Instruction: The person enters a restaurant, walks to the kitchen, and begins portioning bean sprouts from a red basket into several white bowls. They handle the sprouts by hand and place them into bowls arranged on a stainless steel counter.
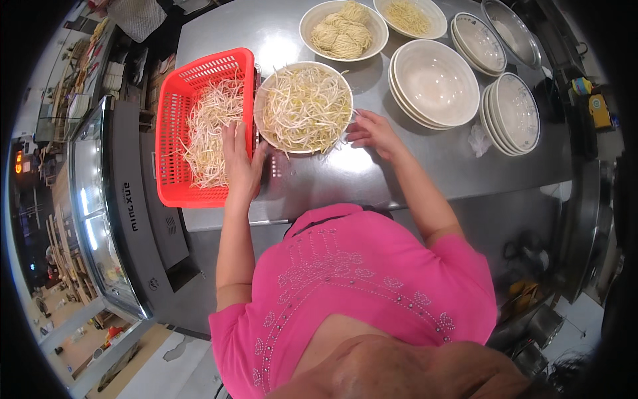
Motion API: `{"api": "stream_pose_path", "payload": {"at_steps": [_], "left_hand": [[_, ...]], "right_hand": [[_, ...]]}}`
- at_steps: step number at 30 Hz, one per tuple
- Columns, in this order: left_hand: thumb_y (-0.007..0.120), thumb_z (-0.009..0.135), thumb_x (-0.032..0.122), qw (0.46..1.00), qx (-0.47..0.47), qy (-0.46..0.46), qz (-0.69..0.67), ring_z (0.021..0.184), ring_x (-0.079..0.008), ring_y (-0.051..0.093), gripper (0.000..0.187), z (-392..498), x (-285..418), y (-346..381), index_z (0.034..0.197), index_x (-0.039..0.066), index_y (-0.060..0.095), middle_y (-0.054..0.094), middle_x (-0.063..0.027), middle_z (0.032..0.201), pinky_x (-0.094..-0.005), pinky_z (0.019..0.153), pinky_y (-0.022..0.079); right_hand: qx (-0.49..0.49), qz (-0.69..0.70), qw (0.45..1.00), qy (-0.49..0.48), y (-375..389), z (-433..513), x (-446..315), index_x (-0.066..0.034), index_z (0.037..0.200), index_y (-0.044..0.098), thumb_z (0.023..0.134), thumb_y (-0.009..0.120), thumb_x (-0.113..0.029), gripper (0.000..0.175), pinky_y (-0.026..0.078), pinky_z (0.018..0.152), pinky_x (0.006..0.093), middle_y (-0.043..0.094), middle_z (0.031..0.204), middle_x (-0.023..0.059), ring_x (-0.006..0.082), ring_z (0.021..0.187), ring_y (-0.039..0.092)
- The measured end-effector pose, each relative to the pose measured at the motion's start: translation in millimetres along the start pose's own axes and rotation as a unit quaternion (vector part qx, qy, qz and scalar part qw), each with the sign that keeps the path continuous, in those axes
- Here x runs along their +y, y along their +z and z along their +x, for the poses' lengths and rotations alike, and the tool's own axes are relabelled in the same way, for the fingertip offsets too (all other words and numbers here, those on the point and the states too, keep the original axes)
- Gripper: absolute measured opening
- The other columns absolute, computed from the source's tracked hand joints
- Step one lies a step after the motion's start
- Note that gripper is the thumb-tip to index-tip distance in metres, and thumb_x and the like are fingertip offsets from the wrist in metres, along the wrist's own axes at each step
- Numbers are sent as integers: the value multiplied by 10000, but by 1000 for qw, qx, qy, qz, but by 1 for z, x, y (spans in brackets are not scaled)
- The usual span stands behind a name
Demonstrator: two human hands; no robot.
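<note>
A red perforated plastic basket with bean sprouts in it stands at the left of the steel table. My left hand reaches over its right wall, fingers apart, the fingertips at the sprouts; whether they touch them is hard to tell. Right beside the basket is a white bowl heaped with bean sprouts, some hanging over its rim. At the bowl's right side is my right hand, its fingers slightly curled and parted. No object shows in its grasp.
Behind stand a bowl of noodle bundles and a bowl of thin yellow strips. Stacked empty bowls, more stacked bowls and a metal bowl are at the right. A crumpled plastic bag lies by them. A glass display case stands left.
</note>
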State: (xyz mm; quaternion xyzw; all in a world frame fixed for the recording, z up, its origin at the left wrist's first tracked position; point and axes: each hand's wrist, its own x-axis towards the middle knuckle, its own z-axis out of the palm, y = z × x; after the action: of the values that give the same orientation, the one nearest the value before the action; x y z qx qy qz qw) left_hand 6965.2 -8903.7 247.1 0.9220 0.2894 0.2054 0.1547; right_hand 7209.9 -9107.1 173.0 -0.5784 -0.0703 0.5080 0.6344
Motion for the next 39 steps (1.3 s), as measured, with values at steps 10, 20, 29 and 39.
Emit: {"api": "stream_pose_path", "payload": {"at_steps": [10, 20, 29, 39], "left_hand": [[586, 829, 38, 997, -47, -65, -16, 1275, -453, 345, 633, -31, -12, 6, 1409, 59, 333, 350, -280, 1377, -481, 1066, 314], [672, 829, 246, 993, 29, -109, -20, 1186, -383, 485, 538, -36, -19, -3, 1294, 42, 493, 505, -228, 1277, -426, 970, 417], [708, 798, 371, 981, -63, -183, 13, 649, -316, 611, 366, -67, -26, -7, 953, 44, 652, 638, -119, 739, -423, 588, 466], [721, 773, 316, 995, 11, -90, 44, 505, -258, 535, 260, -67, -23, -12, 744, 73, 632, 538, -67, 562, -382, 496, 406]], "right_hand": [[-56, 10, 998, 17, 26, 30, -5, 63, 1162, 482, 831, 510, -84, 363, 582, 547, 361, 653, 883, 207, 271, 657, 678], [20, -8, 1000, -12, 12, 14, -11, 101, 1165, 496, 707, 437, 27, 468, 580, 443, 343, 660, 920, 206, 272, 625, 680], [-2, 25, 997, -71, 63, 60, -103, 105, 1180, 469, 784, 461, 17, 406, 579, 544, 397, 628, 974, 237, 299, 693, 670], [53, 133, 984, -110, 162, 268, -139, 211, 1123, 401, 803, 421, 48, 360, 599, 562, 486, 622, 912, 306, 432, 704, 668]]}}
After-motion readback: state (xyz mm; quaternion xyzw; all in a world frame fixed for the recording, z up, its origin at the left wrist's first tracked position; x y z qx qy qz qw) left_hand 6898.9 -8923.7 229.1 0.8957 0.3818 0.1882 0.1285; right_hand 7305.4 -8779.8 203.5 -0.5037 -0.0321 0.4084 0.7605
